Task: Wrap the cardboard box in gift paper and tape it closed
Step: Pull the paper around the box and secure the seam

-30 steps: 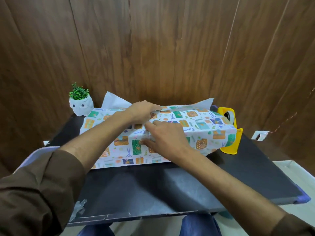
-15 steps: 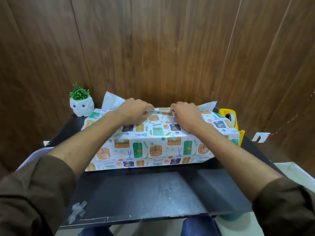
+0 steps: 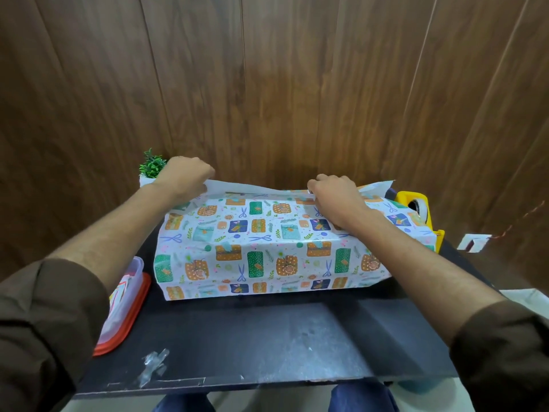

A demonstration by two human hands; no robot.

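The box lies long-ways on the black table [image 3: 267,337], fully covered by gift paper [image 3: 261,251] printed with presents and scissors; no cardboard shows. My left hand [image 3: 185,178] pinches the paper's far edge near the box's left end, and a white flap stands up there. My right hand [image 3: 335,197] grips the same far edge near the right end, fingers curled over it. A yellow tape dispenser [image 3: 416,203] stands just behind the box's right end.
A small green plant in a white pot [image 3: 151,168] sits at the back left, partly behind my left hand. A clear tub with a red lid [image 3: 124,304] lies at the left edge. Crumpled tape bits [image 3: 153,364] stick near the front edge. A wood-panel wall rises behind.
Both hands have moved apart along the far edge of the paper, the left toward the left end, the right toward the right end. The camera has tilted, and the red-lidded tub has come into view.
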